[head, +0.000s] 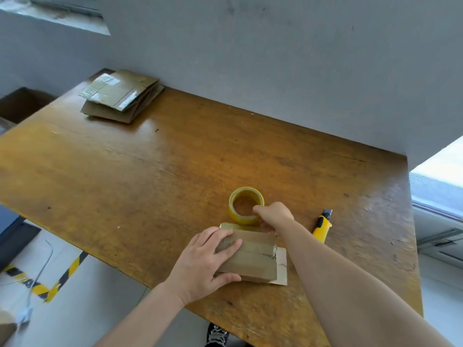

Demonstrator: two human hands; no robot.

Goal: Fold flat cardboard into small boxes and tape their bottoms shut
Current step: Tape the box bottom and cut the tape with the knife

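Note:
A small cardboard box (253, 256) lies near the front edge of the wooden table (150, 171), taped side up, with a strip of tape along its seam. My left hand (205, 261) rests on the box's left end, fingers spread over its top and thumb against its near side. My right hand (274, 215) is just behind the box, its fingers curled on the rim of a yellowish tape roll (244, 205) that lies flat on the table. A stack of flat cardboard (122, 96) sits at the far left corner.
A yellow utility knife (323, 225) lies right of my right forearm. A grey wall runs along the table's far edge. Left of the table stands an open brown carton (22, 103). Yellow-black floor tape (62, 274) and a shoe (216, 334) show below the front edge.

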